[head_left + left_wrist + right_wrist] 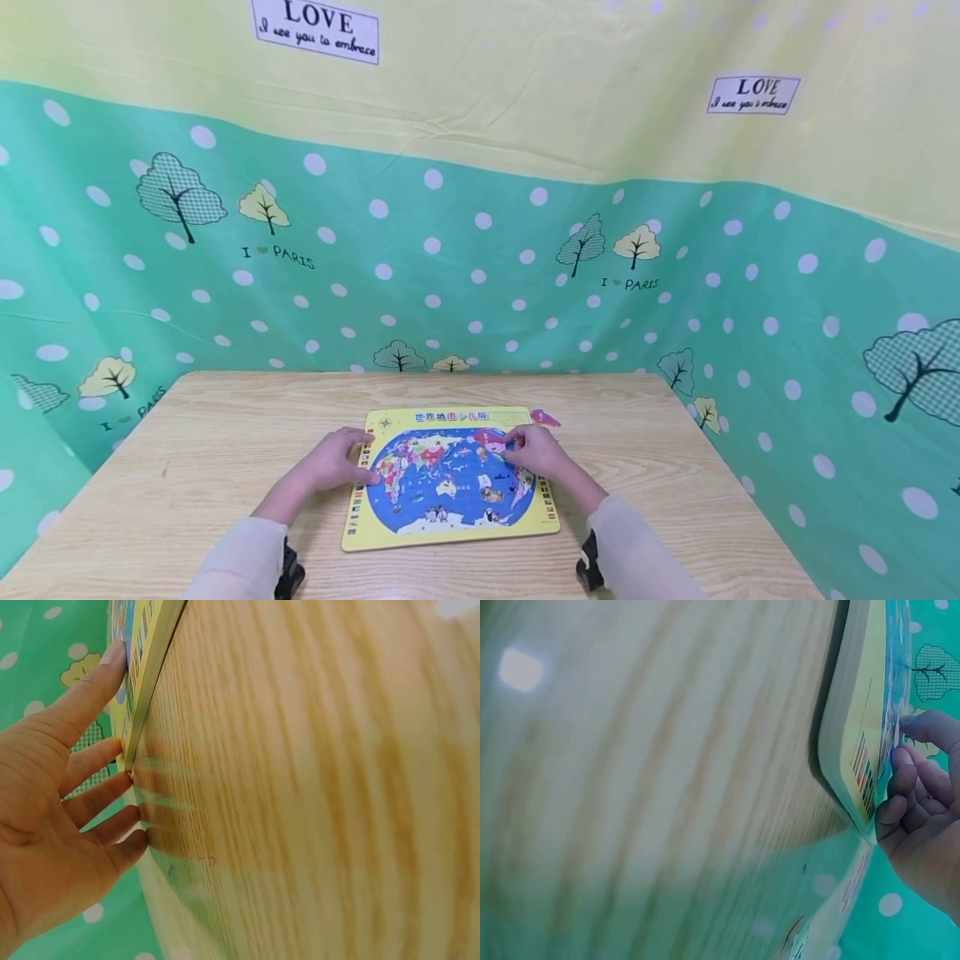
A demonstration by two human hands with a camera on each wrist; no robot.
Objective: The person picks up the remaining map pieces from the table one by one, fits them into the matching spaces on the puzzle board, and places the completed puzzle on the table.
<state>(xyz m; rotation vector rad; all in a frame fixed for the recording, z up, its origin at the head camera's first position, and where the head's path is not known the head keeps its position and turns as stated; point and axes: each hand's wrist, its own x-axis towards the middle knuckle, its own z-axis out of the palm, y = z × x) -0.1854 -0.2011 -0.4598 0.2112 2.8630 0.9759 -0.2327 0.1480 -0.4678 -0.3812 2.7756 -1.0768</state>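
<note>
A yellow-framed world map puzzle board (450, 540) lies flat on the table. My left hand (337, 460) is at its left side; its thumb (112, 656) rests over the board's face and its other fingers extend along the edge. On the upper right of the map, my right hand (536, 450) pinches a pink puzzle piece (489, 437) between thumb and fingers, close over the blue ocean area. The hand partly covers that piece. In the right wrist view, the remaining fingers (891, 814) curl beside the board's edge.
Another pink puzzle piece (545, 418) lies just off the board's upper right corner. The wooden table (225, 433) extends around the board. Behind and to the right hangs a green and yellow printed curtain (450, 275).
</note>
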